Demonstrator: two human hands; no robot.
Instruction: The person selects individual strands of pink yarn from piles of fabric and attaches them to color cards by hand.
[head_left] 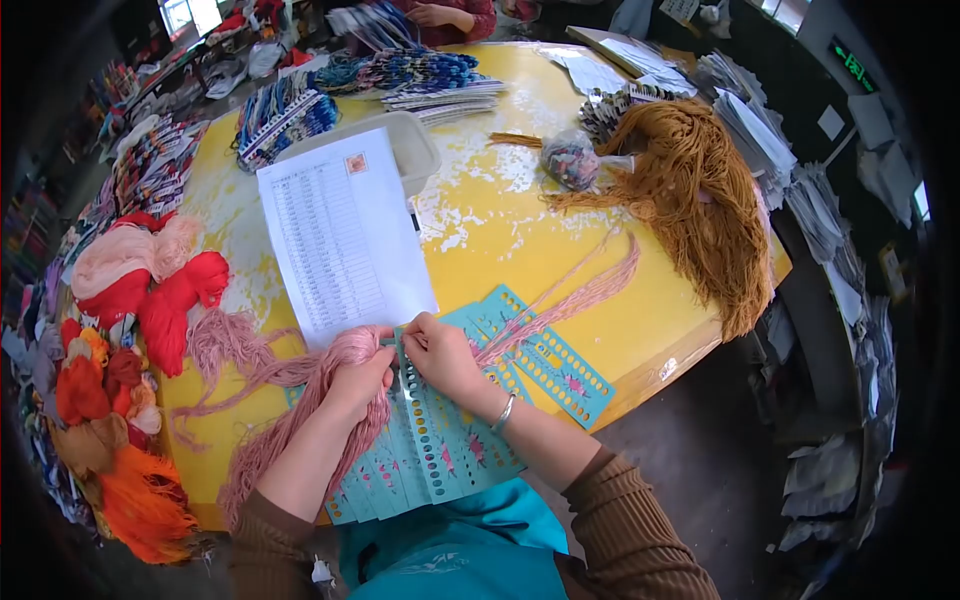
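My left hand (362,385) is closed round a thick hank of pink thread (300,425), whose strands hang over my wrist toward the table's front edge. Just right of it, my right hand (438,352) pinches at the top of a teal punched card (425,430); whether thread is also between the fingertips is too small to tell. Several teal cards with rows of holes and pink flower prints lie fanned under and beside my hands. Loose pink strands (560,312) stretch across the cards to the right. A printed sheet (335,235) lies beyond my hands.
Red and pale pink skeins (185,300) and orange thread (145,500) line the left side. Brown thread (690,190) and a plastic bag (570,160) lie at the right. Behind the sheet are a plastic tray (425,150) and bundled blue threads (420,70). Another person's hand (435,15) shows at the far side.
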